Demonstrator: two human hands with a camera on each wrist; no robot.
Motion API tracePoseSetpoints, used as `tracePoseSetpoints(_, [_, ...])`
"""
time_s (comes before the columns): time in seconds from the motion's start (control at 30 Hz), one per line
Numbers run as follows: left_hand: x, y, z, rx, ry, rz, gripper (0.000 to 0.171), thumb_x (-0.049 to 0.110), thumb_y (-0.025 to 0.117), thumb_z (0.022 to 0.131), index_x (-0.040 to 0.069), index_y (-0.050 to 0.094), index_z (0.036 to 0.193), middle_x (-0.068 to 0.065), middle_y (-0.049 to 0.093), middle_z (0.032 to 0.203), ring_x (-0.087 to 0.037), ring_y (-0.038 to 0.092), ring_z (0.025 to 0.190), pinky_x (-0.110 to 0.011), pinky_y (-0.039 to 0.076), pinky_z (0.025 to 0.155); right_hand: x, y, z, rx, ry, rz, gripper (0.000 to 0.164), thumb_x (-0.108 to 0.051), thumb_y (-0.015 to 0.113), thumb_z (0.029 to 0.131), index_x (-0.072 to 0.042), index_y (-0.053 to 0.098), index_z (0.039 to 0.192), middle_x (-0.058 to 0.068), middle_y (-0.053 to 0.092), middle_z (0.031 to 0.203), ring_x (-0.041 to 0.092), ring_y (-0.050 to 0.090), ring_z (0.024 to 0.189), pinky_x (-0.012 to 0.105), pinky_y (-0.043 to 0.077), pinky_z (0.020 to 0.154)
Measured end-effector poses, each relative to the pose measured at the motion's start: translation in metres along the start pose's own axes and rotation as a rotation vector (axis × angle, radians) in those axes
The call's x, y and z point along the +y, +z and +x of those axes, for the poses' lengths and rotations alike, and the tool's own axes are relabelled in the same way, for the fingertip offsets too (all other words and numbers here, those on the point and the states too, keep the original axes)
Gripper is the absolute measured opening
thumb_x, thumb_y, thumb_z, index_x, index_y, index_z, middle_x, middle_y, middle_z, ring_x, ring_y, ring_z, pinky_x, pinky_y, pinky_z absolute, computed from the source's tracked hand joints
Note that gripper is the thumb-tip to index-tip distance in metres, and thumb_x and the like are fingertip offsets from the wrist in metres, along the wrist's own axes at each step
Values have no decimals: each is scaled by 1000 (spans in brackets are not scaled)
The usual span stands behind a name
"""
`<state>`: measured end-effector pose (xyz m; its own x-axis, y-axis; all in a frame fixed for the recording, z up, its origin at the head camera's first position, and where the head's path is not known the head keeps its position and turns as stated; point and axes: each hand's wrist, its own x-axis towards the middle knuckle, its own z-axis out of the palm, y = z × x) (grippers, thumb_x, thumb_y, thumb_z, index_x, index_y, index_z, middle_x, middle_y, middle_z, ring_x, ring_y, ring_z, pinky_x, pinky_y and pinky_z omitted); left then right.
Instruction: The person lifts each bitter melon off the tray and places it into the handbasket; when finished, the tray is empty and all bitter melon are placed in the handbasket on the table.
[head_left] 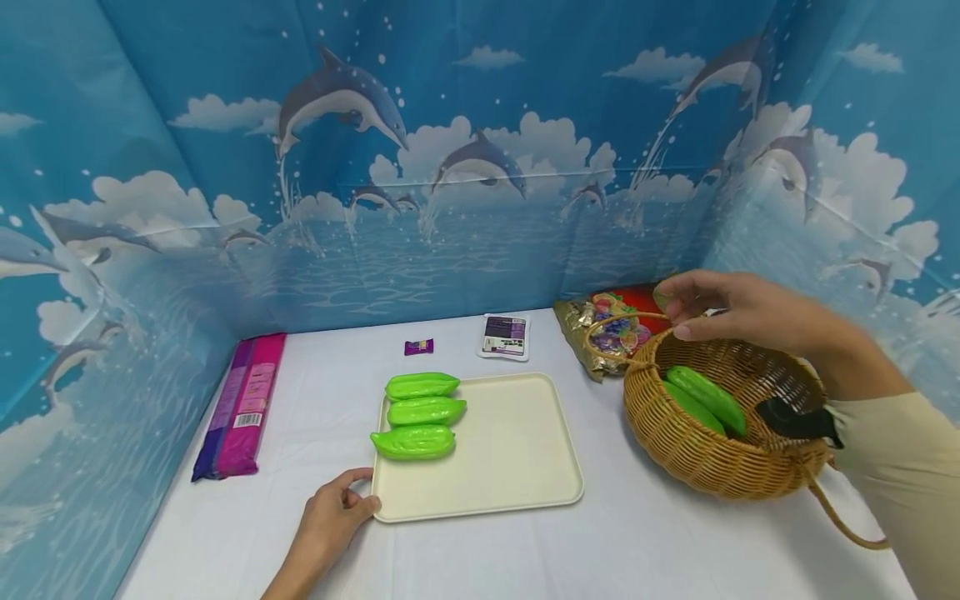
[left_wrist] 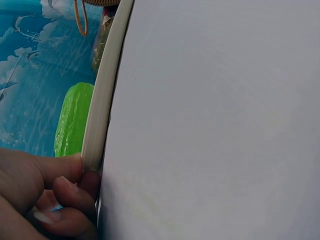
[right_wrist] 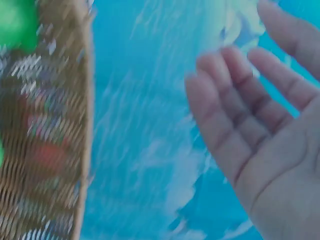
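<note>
A cream tray (head_left: 510, 450) lies on the table, with three bright green, ridged toy vegetables (head_left: 414, 442) in a row along its left side. My left hand (head_left: 333, 512) holds the tray's front left corner; in the left wrist view the thumb lies at the rim and the other fingers curl beside it. To the right stands a wicker basket (head_left: 675, 442) with green toy vegetables (head_left: 705, 396) inside. Above its far rim, my right hand (head_left: 738, 312) is raised; in the right wrist view its palm and loosely bent fingers (right_wrist: 220, 115) hold nothing.
Behind the basket lies a shiny fruit-print bag (head_left: 592, 333), partly covered by the basket's handle (head_left: 600, 329). A white and purple packet (head_left: 504, 337) and a small purple sweet (head_left: 418, 347) are beyond the tray. A long pink and purple package (head_left: 243, 404) lies at left, near the dolphin-print curtain (head_left: 465, 275).
</note>
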<state>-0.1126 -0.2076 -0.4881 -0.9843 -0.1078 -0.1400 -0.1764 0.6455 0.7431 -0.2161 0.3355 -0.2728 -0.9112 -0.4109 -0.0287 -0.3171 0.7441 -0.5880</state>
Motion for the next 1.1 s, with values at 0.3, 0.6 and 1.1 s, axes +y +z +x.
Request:
tracePoseSetpoints(0.3, [-2, -1, 0, 3, 0, 0, 44, 13, 77, 86, 6, 68, 129, 1, 58, 73, -13, 49, 60, -26, 39, 54, -56, 47, 19, 181, -90, 108, 57, -28, 68, 99, -16, 47, 151, 9, 57, 139, 29, 55, 126, 27, 51, 93])
tracePoseSetpoints(0.6, [-1, -1, 0, 5, 6, -3, 44, 14, 78, 87, 7, 68, 129, 1, 57, 73, -12, 48, 61, -26, 39, 55, -85, 113, 51, 190, -233, 215, 59, -15, 73, 95, -9, 49, 149, 14, 55, 135, 31, 57, 121, 52, 49, 101])
tracePoseSetpoints(1.1, [-2, 1, 2, 4, -4, -13, 44, 13, 77, 88, 6, 67, 130, 0, 56, 74, -14, 49, 63, -26, 39, 54, -111, 211, 84, 95, -224, 320, 65, -10, 77, 90, -13, 49, 149, 10, 53, 140, 31, 59, 122, 47, 52, 100])
